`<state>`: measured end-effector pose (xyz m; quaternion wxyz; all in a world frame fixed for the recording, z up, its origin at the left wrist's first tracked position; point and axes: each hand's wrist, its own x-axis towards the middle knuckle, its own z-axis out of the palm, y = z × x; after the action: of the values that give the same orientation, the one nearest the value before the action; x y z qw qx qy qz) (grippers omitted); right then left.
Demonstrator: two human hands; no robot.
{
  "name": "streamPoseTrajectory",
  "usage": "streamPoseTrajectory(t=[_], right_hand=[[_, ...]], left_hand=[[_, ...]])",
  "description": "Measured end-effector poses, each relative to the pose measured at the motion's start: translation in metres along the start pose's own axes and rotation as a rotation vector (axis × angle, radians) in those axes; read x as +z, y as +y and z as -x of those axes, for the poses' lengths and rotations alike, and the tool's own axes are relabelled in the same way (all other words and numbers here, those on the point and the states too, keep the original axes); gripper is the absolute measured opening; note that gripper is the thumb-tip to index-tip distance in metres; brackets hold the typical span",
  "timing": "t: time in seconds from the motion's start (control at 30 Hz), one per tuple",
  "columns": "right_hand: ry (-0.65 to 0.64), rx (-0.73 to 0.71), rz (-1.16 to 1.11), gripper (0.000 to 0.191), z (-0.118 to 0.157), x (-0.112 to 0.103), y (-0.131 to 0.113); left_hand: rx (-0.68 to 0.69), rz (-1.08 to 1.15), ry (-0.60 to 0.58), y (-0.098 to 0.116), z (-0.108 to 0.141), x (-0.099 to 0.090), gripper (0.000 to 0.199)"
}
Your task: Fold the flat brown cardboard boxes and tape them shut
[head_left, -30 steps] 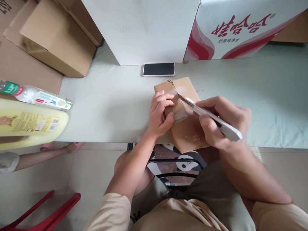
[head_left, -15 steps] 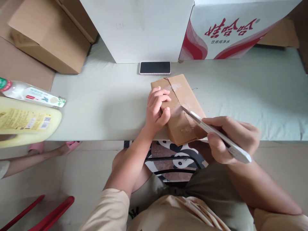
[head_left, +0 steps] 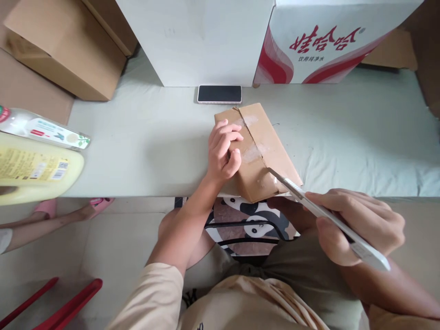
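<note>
A small brown cardboard box sits at the front edge of the covered table, turned at an angle, with torn clear tape along its top seam. My left hand grips the box's left side, fingers curled over the top and thumb on the nearer part. In my right hand is a white utility knife, its blade extended. The blade tip meets the seam near the box's front end. The underside of the box is hidden.
Behind the box lies a phone, in front of a large white carton and a red-and-white carton. Brown boxes, a clear bottle and a yellow jug stand left. Another person's legs show below.
My right hand has drawn the knife toward me and to the right along the seam. The left hand keeps its hold on the box. The view has shifted slightly.
</note>
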<state>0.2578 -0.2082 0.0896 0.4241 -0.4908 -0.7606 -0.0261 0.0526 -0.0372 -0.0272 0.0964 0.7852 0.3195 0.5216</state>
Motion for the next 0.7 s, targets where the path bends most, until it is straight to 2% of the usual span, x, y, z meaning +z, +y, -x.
streamPoseTrajectory(t=[0.13, 0.3, 0.53, 0.6, 0.67, 0.7], right_hand=[[-0.045, -0.024, -0.038, 0.022, 0.000, -0.009, -0.004], [-0.087, 0.000, -0.069, 0.023, 0.001, -0.019, -0.005], [-0.103, 0.054, -0.128, 0.023, 0.005, -0.027, -0.011], [-0.112, 0.090, -0.162, 0.019, 0.007, -0.039, -0.005], [-0.084, 0.201, -0.168, 0.012, 0.011, -0.049, 0.012], [-0.046, 0.277, -0.149, 0.021, 0.013, -0.050, 0.024]], left_hand=[[-0.009, -0.057, -0.013, -0.001, 0.000, 0.000, 0.053], [-0.007, -0.058, -0.006, -0.001, 0.000, -0.001, 0.052], [0.063, 0.027, 0.056, -0.002, -0.001, 0.000, 0.035], [0.047, 0.025, 0.048, -0.001, 0.000, -0.001, 0.035], [0.024, 0.028, 0.036, 0.000, 0.000, -0.003, 0.035], [0.013, 0.033, 0.028, 0.000, 0.001, -0.004, 0.034]])
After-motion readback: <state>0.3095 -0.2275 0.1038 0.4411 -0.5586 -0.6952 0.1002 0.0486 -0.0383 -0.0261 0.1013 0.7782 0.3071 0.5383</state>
